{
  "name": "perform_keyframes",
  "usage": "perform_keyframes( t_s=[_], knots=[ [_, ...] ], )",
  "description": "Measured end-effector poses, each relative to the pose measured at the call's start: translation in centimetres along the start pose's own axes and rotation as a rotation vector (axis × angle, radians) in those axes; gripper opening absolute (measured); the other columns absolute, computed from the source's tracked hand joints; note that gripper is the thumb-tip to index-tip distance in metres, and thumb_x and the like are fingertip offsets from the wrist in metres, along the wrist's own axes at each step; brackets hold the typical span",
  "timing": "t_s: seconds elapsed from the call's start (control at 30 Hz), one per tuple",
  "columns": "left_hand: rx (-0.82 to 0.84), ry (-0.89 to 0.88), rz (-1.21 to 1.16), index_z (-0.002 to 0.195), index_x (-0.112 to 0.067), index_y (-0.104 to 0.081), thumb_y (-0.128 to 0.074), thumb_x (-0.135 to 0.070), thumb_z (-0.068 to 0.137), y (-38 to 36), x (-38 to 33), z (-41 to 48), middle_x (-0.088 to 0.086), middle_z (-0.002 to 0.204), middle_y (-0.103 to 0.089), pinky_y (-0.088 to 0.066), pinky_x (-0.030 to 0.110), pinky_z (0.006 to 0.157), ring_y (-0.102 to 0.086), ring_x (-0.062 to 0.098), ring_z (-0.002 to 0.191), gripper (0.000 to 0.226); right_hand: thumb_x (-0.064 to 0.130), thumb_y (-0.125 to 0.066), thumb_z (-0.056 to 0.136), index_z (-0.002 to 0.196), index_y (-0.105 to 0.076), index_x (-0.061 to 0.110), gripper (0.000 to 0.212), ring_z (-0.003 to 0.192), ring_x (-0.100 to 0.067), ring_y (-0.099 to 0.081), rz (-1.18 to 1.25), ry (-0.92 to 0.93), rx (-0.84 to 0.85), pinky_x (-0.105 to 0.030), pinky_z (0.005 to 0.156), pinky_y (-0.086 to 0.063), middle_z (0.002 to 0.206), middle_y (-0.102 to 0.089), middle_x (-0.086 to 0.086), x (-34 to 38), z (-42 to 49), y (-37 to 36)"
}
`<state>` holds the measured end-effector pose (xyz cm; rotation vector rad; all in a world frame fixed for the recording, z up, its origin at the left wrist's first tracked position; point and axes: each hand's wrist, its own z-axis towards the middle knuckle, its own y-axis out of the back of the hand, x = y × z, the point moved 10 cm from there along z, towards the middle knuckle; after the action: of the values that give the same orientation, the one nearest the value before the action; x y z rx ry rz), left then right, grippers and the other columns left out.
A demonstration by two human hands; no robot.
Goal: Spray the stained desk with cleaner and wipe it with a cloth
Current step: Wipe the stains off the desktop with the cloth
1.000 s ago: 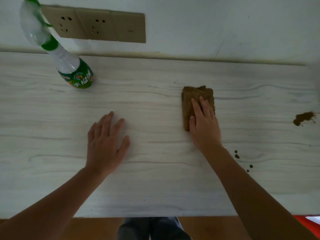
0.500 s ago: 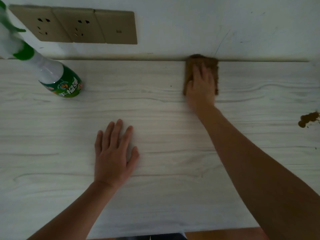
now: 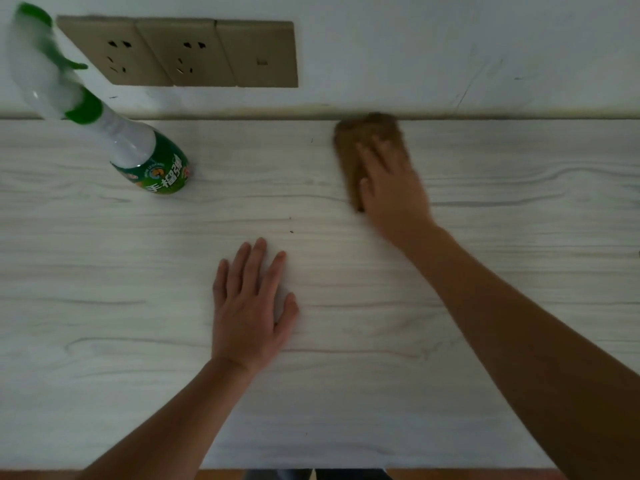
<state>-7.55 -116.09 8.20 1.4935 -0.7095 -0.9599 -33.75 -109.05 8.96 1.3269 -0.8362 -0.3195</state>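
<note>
Brown cloth (image 3: 349, 157) at back edge of surface (image 3: 519, 271), by the wall (image 3: 415, 46). Right hand (image 3: 391, 181) pressing it, fingers straight; left hand (image 3: 249, 306) flat and spread on bare surface.

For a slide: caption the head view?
Right hand presses a brown cloth to the desk by the wall; left hand rests flat; spray bottle stands left.

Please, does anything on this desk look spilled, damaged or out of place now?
Nothing is spilled or toppled. Only tiny dark specks lie on the pale wood-grain desk just beyond the flat left hand, and thin dark scratches mark the white wall to the right of the brown cloth under the right hand.
</note>
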Motion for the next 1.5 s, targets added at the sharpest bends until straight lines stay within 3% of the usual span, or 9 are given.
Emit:
perform_keyframes(
  t_s=[0.1,0.27,0.53,0.67,0.9,1.17,1.33,1.5],
  knots=[
    [-0.009,-0.004,-0.005,0.152,-0.018,-0.046,-0.041,-0.047,0.095,0.0,0.0,0.0,0.012,0.166,-0.032,-0.019,0.057,0.125,-0.026,0.034,0.154,0.064,0.028,-0.039,0.100,0.155,-0.034,0.017,0.056,0.149,-0.031,-0.025,-0.027,-0.166,-0.008,-0.043,0.119,-0.024,0.163,-0.027,-0.010,-4.2,0.8,1.4],
    [-0.022,-0.008,-0.013,0.153,-0.019,-0.046,-0.043,-0.047,0.095,-0.1,0.0,-0.1,0.011,0.166,-0.032,-0.020,0.057,0.125,-0.026,0.033,0.155,0.064,0.022,-0.039,0.099,0.155,-0.033,0.015,0.057,0.150,-0.033,-0.021,0.018,-0.232,-0.044,-0.042,0.124,-0.013,0.164,-0.026,-0.010,-1.7,1.6,0.6],
    [-0.016,-0.003,-0.007,0.154,-0.020,-0.043,-0.044,-0.047,0.096,0.0,0.0,-0.1,0.011,0.166,-0.031,-0.021,0.057,0.124,-0.025,0.032,0.155,0.064,0.023,-0.035,0.097,0.151,-0.043,0.014,0.055,0.147,-0.031,-0.031,0.052,0.231,0.084,-0.042,0.122,-0.019,0.158,-0.037,-0.011,8.0,-0.6,-2.8],
    [-0.037,-0.008,-0.025,0.153,-0.020,-0.045,-0.045,-0.046,0.095,0.0,0.0,-0.2,0.011,0.166,-0.033,-0.023,0.058,0.123,-0.027,0.033,0.155,0.063,0.021,-0.042,0.101,0.155,-0.036,0.021,0.054,0.150,-0.025,-0.025,0.041,0.165,0.077,-0.039,0.121,-0.018,0.163,-0.029,-0.005,4.8,-1.8,-1.8],
    [-0.051,-0.012,-0.034,0.152,-0.019,-0.046,-0.044,-0.047,0.097,-0.1,0.0,-0.2,0.012,0.165,-0.033,-0.022,0.057,0.124,-0.027,0.034,0.155,0.062,0.024,-0.036,0.095,0.153,-0.037,0.014,0.059,0.149,-0.032,-0.026,0.030,-0.078,0.008,-0.044,0.123,-0.017,0.161,-0.031,-0.012,1.6,2.3,-0.4],
    [-0.046,-0.008,-0.060,0.152,-0.019,-0.047,-0.040,-0.048,0.098,0.1,0.0,-0.2,0.012,0.165,-0.034,-0.021,0.056,0.125,-0.027,0.033,0.155,0.062,0.020,-0.035,0.094,0.152,-0.040,0.014,0.058,0.148,-0.031,-0.027,0.049,0.150,0.093,-0.037,0.123,-0.013,0.160,-0.033,-0.010,6.5,3.4,-2.8],
    [-0.117,0.016,-0.170,0.138,-0.014,-0.057,-0.044,-0.042,0.098,1.0,0.6,-0.5,0.013,0.157,-0.046,-0.023,0.053,0.124,-0.036,0.032,0.150,0.051,0.020,-0.032,0.090,0.147,-0.048,0.008,0.060,0.142,-0.035,-0.039,0.049,0.340,0.123,-0.040,0.121,-0.020,0.154,-0.043,-0.016,9.9,-1.9,-4.2],
    [-0.215,0.078,-0.317,0.131,-0.013,-0.063,-0.045,-0.035,0.097,2.8,2.0,-1.8,0.012,0.146,-0.056,-0.032,0.051,0.119,-0.049,0.030,0.138,0.045,0.017,-0.037,0.090,0.150,-0.044,0.013,0.061,0.147,-0.030,-0.030,0.072,0.353,0.176,-0.035,0.122,-0.013,0.158,-0.038,-0.009,12.2,-8.6,-5.0]
  ],
)
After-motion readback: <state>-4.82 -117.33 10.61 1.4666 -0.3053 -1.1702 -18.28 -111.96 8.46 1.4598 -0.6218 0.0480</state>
